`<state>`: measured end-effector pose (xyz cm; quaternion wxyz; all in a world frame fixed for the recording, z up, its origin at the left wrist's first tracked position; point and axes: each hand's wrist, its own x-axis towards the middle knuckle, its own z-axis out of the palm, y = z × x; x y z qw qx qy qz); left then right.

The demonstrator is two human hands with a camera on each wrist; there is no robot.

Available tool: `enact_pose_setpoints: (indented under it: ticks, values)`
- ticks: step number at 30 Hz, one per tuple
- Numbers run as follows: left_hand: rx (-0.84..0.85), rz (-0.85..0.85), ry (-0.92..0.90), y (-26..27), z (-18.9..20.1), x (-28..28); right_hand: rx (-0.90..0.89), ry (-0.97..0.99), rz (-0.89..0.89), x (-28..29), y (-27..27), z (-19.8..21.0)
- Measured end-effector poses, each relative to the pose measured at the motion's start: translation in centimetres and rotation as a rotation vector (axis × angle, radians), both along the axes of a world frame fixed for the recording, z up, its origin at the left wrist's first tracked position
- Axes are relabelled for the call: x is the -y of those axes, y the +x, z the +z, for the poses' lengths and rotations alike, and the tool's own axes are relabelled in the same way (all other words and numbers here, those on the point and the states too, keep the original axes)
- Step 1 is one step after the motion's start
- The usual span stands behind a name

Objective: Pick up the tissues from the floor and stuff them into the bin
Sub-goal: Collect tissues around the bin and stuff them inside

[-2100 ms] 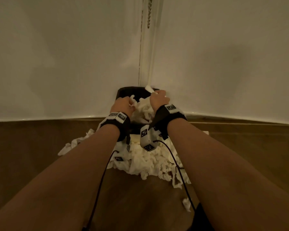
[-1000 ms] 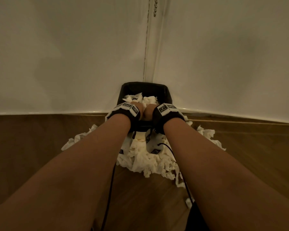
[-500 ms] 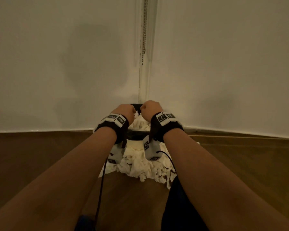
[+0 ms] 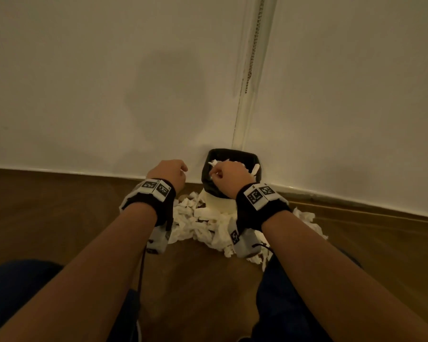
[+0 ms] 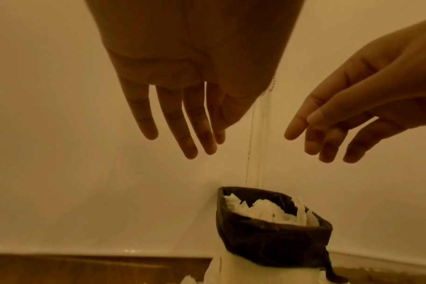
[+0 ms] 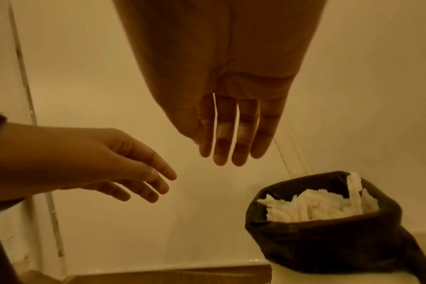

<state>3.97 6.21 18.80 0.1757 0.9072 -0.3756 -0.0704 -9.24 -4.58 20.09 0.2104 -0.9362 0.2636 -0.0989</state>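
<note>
A white bin (image 4: 220, 204) with a black liner (image 4: 229, 154) stands in the wall corner, stuffed with white tissues (image 5: 258, 211) (image 6: 311, 205) up to the rim. A heap of crumpled tissues (image 4: 200, 225) lies on the floor in front of it and to its right. My left hand (image 4: 169, 172) hovers just left of the bin. My right hand (image 4: 229, 177) hovers over its front rim. In both wrist views the left hand (image 5: 182, 123) and right hand (image 6: 231, 134) have straight, spread fingers and hold nothing.
Two white walls meet behind the bin, and a bead chain (image 4: 253, 45) hangs in the corner. The floor (image 4: 59, 218) is brown wood. My knees in dark trousers (image 4: 289, 304) sit at the bottom of the head view. Wrist camera cables hang below my arms.
Both hands have come up out of the bin, where they were pressing tissues down, and have opened. The left hand has moved to the left of the bin.
</note>
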Motion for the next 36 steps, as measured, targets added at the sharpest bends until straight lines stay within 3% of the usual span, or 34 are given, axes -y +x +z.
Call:
enact_pose_setpoints:
  ticks: [7, 13, 18, 22, 27, 36]
  values:
    - [-0.138, 0.074, 0.155, 1.3, -6.7, -1.0, -0.172, 0.026, 0.12, -0.7, 4.2, -4.8]
    - [-0.215, 0.105, 0.279, 3.0, -12.8, -0.8, -0.344, 0.096, 0.103, 1.3, 7.9, -9.2]
    - [-0.248, 0.069, 0.323, 3.4, -17.1, 0.5, -0.644, 0.16, 0.052, 4.0, 9.1, -13.7]
    - [-0.208, 0.014, 0.307, 3.5, -19.5, 2.1, -0.812, 0.191, 0.031, 5.9, 9.1, -16.7]
    - [-0.185, 0.013, 0.315, 4.1, -22.3, 3.1, -0.952, 0.259, 0.176, 6.6, 9.8, -18.8]
    - [-0.242, 0.131, 0.276, 2.9, -25.5, 3.0, -1.104, 0.106, 0.254, 7.0, 10.5, -21.6]
